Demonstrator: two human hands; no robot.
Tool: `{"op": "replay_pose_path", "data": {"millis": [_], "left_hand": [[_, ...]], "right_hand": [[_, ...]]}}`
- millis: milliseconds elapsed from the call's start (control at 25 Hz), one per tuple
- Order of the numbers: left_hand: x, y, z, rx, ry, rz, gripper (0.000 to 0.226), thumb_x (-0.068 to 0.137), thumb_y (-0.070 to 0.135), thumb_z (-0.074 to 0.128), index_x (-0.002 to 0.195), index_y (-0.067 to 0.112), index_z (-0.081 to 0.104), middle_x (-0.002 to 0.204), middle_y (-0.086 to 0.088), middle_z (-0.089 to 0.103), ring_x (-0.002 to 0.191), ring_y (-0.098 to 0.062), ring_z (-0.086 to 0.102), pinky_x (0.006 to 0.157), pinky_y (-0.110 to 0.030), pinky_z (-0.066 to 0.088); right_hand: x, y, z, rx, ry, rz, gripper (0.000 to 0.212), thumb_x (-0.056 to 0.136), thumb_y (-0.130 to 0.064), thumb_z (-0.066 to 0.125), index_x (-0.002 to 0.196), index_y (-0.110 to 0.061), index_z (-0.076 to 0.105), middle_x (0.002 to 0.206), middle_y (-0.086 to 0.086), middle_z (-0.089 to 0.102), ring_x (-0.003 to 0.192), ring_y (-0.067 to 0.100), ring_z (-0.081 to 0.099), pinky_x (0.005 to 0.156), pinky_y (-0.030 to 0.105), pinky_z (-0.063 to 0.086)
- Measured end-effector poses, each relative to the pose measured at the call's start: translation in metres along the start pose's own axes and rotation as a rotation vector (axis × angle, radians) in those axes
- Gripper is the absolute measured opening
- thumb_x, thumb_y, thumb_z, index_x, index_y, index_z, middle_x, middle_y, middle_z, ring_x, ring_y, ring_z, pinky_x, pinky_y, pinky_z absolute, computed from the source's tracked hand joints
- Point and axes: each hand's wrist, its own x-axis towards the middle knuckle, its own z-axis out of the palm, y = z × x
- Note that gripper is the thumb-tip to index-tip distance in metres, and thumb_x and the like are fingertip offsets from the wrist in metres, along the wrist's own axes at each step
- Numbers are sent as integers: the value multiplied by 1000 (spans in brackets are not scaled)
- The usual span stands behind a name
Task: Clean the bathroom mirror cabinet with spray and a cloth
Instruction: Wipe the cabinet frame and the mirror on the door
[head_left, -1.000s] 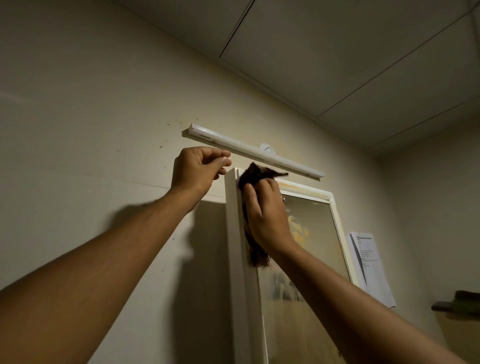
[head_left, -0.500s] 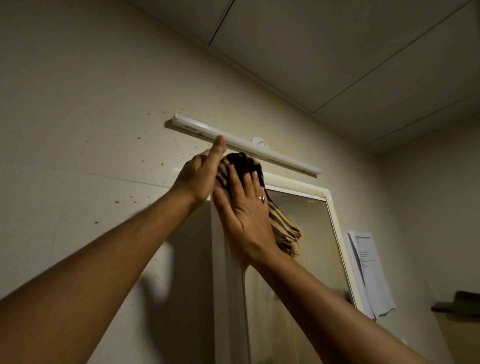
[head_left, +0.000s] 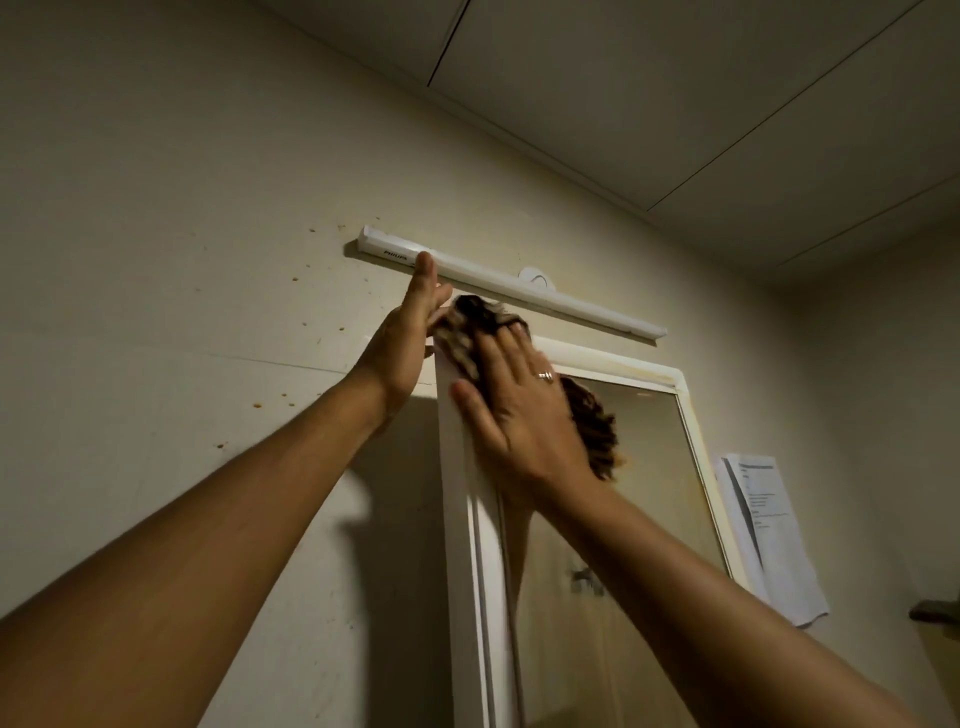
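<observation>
The white mirror cabinet (head_left: 644, 371) hangs on the wall, seen from below, with its mirror door (head_left: 639, 509) facing me. A dark striped cloth (head_left: 592, 426) is bunched over the cabinet's top left corner. My right hand (head_left: 519, 415), with a ring, lies flat on the cloth with fingers spread and presses it against the corner. My left hand (head_left: 405, 343) is at the left side of that corner with fingers stretched upward, touching the cloth's upper end. No spray bottle is in view.
A long white light bar (head_left: 519, 286) is fixed to the wall just above the cabinet, and my left fingertips reach its underside. A printed paper sheet (head_left: 769, 535) hangs on the wall to the right. Brown specks dot the wall on the left. A dark shelf edge (head_left: 935, 610) shows at far right.
My right hand went from gripping the cloth on the cabinet's left edge to pressing it flat over the top corner. My left hand opened from a loose curl and rose toward the light bar.
</observation>
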Motion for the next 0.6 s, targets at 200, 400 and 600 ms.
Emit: {"op": "replay_pose_path", "data": {"millis": [200,400,600], "left_hand": [[2,1,-3,-54,-65,-15,85,96,79,13,156,26,42,152,4,54,143,-14,46,123,-43,30],[1,4,0,3,-56,-18,89,91,80,11,161,27,31,161,6,41,150,-15,35,126,-45,20],[7,1,-7,166,-101,-37,99,78,92,11,154,37,41,153,10,52,149,-18,36,126,-55,14]], "right_hand": [[13,-4,-12,128,3,180,67,105,-64,22,162,-29,26,169,1,25,158,20,14,129,49,14],[-8,27,-10,101,-44,46,69,102,-67,20,164,-37,15,173,-7,7,159,10,-3,129,41,2],[2,112,-30,64,-36,572,94,95,-83,14,165,-20,16,173,3,13,160,26,9,128,54,16]]}}
